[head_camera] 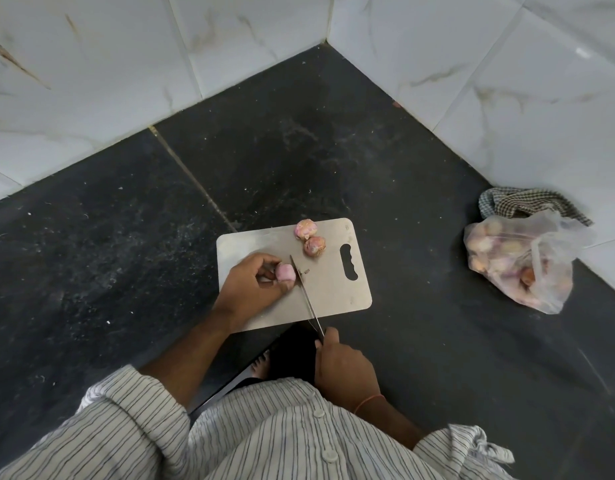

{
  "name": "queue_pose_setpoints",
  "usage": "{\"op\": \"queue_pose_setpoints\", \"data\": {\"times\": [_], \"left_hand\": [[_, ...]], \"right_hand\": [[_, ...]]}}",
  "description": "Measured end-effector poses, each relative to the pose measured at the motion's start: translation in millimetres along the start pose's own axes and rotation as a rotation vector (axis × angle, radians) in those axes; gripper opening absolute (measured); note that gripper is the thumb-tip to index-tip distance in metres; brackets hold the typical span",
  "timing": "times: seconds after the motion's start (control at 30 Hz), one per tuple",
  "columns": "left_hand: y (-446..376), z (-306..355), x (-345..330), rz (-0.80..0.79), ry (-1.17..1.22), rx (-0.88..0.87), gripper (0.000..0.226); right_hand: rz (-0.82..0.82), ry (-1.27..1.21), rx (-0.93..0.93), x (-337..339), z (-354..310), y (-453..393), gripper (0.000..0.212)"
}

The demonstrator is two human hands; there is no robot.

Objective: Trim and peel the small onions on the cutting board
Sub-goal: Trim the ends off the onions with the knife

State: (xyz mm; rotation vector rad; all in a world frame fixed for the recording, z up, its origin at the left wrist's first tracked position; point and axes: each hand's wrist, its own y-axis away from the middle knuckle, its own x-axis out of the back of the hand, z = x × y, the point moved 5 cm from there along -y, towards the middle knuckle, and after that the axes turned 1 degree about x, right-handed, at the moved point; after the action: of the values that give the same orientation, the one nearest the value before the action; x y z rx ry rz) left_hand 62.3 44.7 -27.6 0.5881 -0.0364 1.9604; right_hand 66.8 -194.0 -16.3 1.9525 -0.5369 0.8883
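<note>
A steel cutting board [337,289] lies on the dark stone counter. My left hand [250,289] pinches a small pink onion [285,271] against the board's left side. My right hand [344,368] grips a knife [306,296] by its handle at the board's near edge; the blade runs up and rests against the onion's right end. A tiny cut-off scrap [306,271] lies just right of the blade. Two unpeeled small onions [306,229] [314,245] sit touching each other near the board's far edge.
A clear plastic bag of onions [520,261] lies to the right on the counter, with a checked cloth [527,201] behind it. White marble-look tiled walls [472,64] meet in a corner beyond the board. The counter's front edge is below my hands.
</note>
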Motion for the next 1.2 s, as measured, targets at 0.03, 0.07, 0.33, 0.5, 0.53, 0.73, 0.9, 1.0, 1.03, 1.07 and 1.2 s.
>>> {"op": "queue_pose_setpoints", "data": {"times": [0.03,0.07,0.33,0.5,0.53,0.73,0.9,1.0,1.03,1.07,1.2], "left_hand": [[0,1,1,-0.012,-0.015,-0.006,0.040],[0,2,2,-0.022,-0.031,-0.014,0.040],[-7,0,16,-0.122,-0.208,-0.134,0.056],[-12,0,22,-0.145,-0.359,-0.187,0.053],[-13,-1,23,-0.151,-0.397,-0.184,0.055],[-15,-4,26,-0.164,-0.486,-0.175,0.063],[-18,-3,25,-0.219,-0.536,-0.172,0.069],[-19,-3,25,-0.201,-0.486,-0.158,0.068],[-17,-1,24,-0.178,-0.450,-0.162,0.065],[-16,1,23,-0.150,-0.405,-0.166,0.061],[-11,8,13,-0.101,-0.264,-0.164,0.057]], "right_hand": [[0.000,-0.002,-0.001,0,1,0,0.027],[0.000,-0.002,0.000,-1,1,0,0.027],[0.012,0.006,-0.006,3,1,0,0.028],[0.000,-0.007,-0.012,3,2,0,0.029],[0.003,0.000,-0.011,3,2,0,0.029],[0.009,-0.022,-0.013,4,3,0,0.026],[0.063,-0.021,0.016,7,6,4,0.028],[0.125,-0.011,0.042,13,5,7,0.031],[0.142,-0.007,0.045,14,4,7,0.031],[0.159,-0.006,0.043,17,5,8,0.032],[0.225,-0.009,0.039,26,5,11,0.032]]}}
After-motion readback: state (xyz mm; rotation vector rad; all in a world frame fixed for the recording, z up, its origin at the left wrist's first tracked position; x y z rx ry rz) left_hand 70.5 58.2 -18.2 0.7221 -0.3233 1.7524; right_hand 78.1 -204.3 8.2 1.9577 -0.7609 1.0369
